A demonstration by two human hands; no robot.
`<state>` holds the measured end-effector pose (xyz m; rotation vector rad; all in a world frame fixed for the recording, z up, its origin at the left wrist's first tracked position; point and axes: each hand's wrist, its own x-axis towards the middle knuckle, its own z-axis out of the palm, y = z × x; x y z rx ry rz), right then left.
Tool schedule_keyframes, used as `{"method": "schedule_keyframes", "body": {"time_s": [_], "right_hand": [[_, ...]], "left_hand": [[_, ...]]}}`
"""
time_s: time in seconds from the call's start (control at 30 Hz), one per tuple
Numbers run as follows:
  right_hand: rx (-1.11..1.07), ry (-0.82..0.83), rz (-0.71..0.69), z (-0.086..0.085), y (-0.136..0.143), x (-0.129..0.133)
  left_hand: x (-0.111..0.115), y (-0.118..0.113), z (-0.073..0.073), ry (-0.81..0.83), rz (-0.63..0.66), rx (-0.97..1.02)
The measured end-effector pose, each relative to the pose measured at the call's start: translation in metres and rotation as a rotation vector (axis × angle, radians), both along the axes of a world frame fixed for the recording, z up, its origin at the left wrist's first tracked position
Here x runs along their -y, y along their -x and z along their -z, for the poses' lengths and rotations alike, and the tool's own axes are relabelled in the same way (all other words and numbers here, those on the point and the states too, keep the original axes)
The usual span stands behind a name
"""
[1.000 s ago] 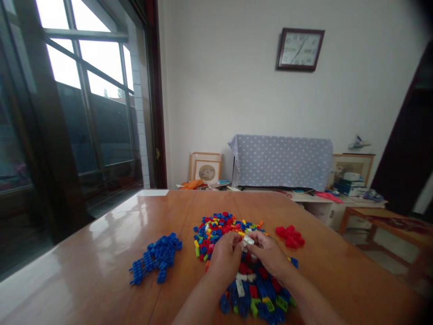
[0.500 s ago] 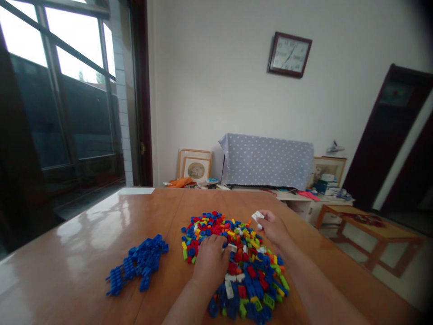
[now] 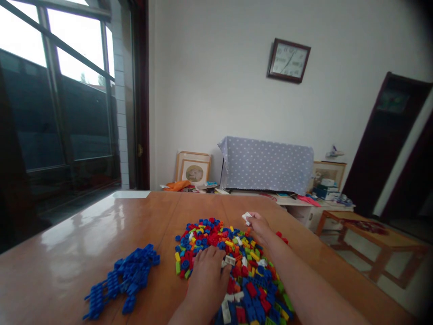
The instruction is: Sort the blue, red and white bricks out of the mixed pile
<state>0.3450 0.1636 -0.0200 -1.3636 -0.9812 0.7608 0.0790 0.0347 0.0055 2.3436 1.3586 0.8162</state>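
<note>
My left hand (image 3: 210,274) reaches palm down over the middle of a pile of coloured toy building bricks (image 3: 252,289). A white brick (image 3: 230,260) sits at the gap between its thumb and forefinger, apparently pinched there; the other fingertips are hidden among the bricks. My right hand (image 3: 260,225) is closed at the far right edge of the pile. It grips white bricks (image 3: 246,218) between thumb and fingers, held up above the table; how many is unclear. More white bricks (image 3: 225,312) lie in the pile's near part.
On the left of the wooden table (image 3: 162,289) lies a separate cluster of blue bricks (image 3: 126,275). A few red bricks (image 3: 282,238) rest beyond my right forearm. Behind the table stand a cloth-covered object (image 3: 267,162) and a low cabinet (image 3: 301,216); a wooden stool-like table (image 3: 375,230) is at right.
The view has tilted up and shifted slightly. My right hand, with the white bricks, has moved left toward the pile's far edge, baring red bricks behind the forearm. My left hand stays over the pile.
</note>
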Motion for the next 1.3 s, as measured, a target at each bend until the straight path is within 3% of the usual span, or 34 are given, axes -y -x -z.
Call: {"method": "schedule_keyframes", "body": {"time_s": [0.2,0.4,0.93,1.1,1.3], "right_hand": [[-0.014,0.012,-0.004,0.017,0.004,-0.019],[-0.025,0.043,-0.149,0.028,0.026,-0.012],[0.008,0.062,-0.383,0.016,0.087,0.035],[0.063,0.071,-0.366,0.002,0.076,0.024],[0.253,0.171,-0.146,-0.005,0.027,-0.007]], "left_hand": [[-0.006,0.002,0.009,-0.023,0.003,0.021],[-0.008,0.002,0.009,-0.040,-0.002,0.031],[-0.007,0.004,0.006,-0.093,-0.020,-0.008],[-0.008,0.005,0.007,-0.092,-0.026,0.005],[-0.009,0.006,0.006,-0.089,-0.032,0.033]]}}
